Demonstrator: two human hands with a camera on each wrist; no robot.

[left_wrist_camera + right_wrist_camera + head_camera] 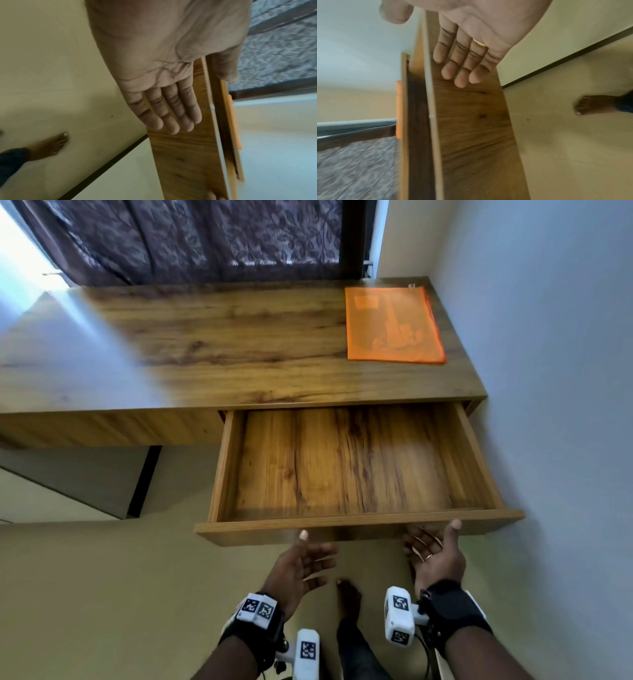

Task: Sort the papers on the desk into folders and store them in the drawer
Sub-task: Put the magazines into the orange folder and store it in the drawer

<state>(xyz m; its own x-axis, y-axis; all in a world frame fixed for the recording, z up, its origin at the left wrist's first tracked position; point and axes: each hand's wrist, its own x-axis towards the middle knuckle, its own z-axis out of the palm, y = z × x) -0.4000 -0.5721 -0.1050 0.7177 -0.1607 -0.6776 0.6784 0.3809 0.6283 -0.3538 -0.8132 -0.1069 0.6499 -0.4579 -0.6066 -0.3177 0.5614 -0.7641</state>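
The wooden drawer (356, 530) stands pulled far out from the desk (222, 344), and nothing lies inside it. An orange mesh folder (394, 325) with papers in it lies at the desk's back right corner. My left hand (301, 566) hovers palm up just before the drawer front (181, 148), fingers straight and holding nothing. My right hand (433, 549) is also palm up with straight fingers at the drawer front (471, 115), near its right part. I cannot tell whether the fingertips touch the wood. The folder shows as an orange edge (398, 108) in the right wrist view.
A pale wall (548, 371) runs close along the right side of desk and drawer. A dark patterned curtain (205, 234) hangs behind the desk. My bare foot (349, 601) stands on the beige floor below the drawer. A low grey unit (85, 481) sits under the desk's left part.
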